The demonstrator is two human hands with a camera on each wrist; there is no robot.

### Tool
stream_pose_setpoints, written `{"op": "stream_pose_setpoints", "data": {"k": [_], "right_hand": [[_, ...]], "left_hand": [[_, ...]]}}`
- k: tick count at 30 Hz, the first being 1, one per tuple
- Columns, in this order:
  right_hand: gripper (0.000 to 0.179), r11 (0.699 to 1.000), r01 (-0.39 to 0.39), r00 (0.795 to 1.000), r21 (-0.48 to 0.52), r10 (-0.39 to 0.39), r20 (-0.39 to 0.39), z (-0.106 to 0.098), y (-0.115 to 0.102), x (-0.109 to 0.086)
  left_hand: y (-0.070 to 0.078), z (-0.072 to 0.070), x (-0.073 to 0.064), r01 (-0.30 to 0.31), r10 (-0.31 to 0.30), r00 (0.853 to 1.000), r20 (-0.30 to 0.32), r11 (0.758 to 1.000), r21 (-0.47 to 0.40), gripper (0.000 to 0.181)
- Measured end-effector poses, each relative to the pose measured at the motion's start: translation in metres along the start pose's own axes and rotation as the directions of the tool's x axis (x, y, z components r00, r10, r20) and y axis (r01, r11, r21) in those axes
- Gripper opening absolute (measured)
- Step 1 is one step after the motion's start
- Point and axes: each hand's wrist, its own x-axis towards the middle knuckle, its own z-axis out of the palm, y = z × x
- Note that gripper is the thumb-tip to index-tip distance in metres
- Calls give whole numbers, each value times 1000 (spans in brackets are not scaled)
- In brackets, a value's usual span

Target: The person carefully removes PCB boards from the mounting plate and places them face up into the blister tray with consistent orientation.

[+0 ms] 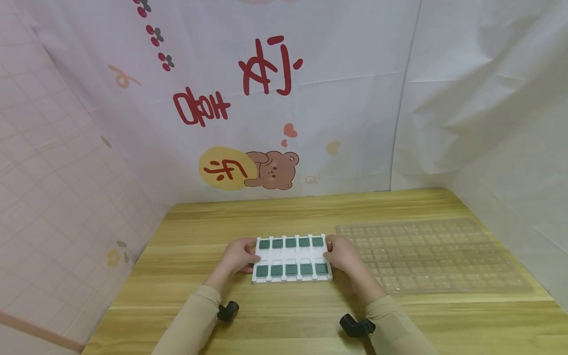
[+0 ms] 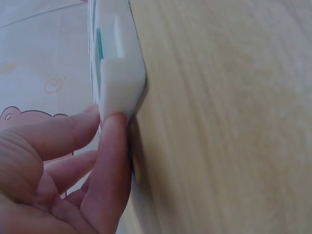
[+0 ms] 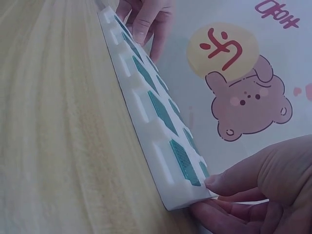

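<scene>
A white foam tray carries two rows of green circuit boards, each board in its own slot. At the tray's left end my left hand grips the edge, thumb on top and fingers along the side and underneath. My right hand holds the opposite end the same way, its thumb near the last board. In the left wrist view, the tray's end is pinched between thumb and fingers, close over the wooden surface.
A clear plastic tray with many compartments lies on the wooden table to the right. Behind the table hangs a white printed curtain with a bear figure. Black wrist cameras sit at both sleeves.
</scene>
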Motion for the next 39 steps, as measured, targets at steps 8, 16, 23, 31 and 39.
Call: {"op": "stream_pose_setpoints", "data": {"k": [8, 16, 23, 31, 39], "right_hand": [[45, 999, 35, 999, -23, -35, -2, -5, 0, -2], [50, 994, 100, 995, 53, -98, -36, -22, -2, -7], [50, 970, 161, 987, 185, -157, -35, -33, 2, -5], [53, 947, 185, 983, 262, -182, -34, -35, 9, 2], [57, 908, 285, 956, 305, -294, -20, -36, 13, 3]], "left_hand": [[-4, -4, 0, -64, 64, 998, -3, 997, 48, 54], [-10, -19, 1, -211, 220, 975, -30, 962, 176, 54], [-12, -24, 3, -273, 270, 962, 42, 940, 206, 71], [-12, -25, 4, -308, 302, 951, 62, 918, 250, 87], [-11, -24, 11, -317, 313, 948, 62, 899, 301, 92]]}}
